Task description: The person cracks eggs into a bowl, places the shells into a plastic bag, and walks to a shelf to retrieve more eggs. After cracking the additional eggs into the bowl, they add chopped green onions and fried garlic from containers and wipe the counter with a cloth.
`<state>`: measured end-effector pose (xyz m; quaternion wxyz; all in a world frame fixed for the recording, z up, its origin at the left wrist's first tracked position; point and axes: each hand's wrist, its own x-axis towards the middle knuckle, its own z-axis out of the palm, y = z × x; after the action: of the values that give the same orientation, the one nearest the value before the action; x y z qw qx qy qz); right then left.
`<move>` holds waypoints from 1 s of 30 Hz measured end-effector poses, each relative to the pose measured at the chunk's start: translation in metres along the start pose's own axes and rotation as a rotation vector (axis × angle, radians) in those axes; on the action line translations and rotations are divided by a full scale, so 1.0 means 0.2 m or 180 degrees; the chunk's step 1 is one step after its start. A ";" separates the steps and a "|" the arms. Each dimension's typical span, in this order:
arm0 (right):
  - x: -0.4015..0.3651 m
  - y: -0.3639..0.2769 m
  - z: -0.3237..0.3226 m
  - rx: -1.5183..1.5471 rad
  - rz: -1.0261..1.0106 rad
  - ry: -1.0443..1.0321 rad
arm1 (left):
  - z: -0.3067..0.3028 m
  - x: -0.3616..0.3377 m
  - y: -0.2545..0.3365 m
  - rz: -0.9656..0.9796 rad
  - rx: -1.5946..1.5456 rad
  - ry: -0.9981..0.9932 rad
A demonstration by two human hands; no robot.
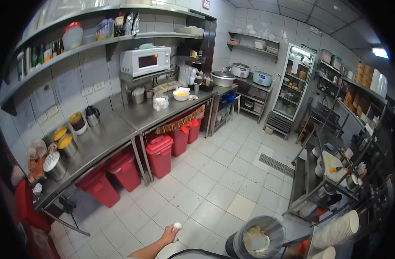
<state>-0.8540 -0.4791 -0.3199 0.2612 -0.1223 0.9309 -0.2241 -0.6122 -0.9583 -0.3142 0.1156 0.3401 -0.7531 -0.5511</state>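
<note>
Small white oval egg (pixel 177 225) is pinched, seemingly uncracked, by left hand (pixel 168 236) nr round steel bin (pixel 278 233); right hand out of view.

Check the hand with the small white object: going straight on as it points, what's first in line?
The left hand, shut on the small white object, points up-right over bare floor tiles. Way looks free; the floor drain lies further along, depth unclear.
</note>
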 end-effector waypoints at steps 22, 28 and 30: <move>1.61 -2.42 -0.54 0.3195 0.0424 -0.3717 | 0.00 1.64 1.24 0.0739 0.1160 -0.1077; 2.14 -2.44 -0.69 0.3594 0.0076 -0.3504 | 0.12 2.27 1.70 0.1535 0.1884 -0.1899; 2.31 -2.46 -0.74 0.3643 -0.0037 -0.3521 | 0.17 2.39 1.76 0.1464 0.1789 -0.1816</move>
<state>-1.2649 -1.0133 -0.1700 0.7066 -0.0675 0.4059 -0.5757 -1.1210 -1.1830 -0.1030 -0.0737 0.0171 -0.9310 -0.3571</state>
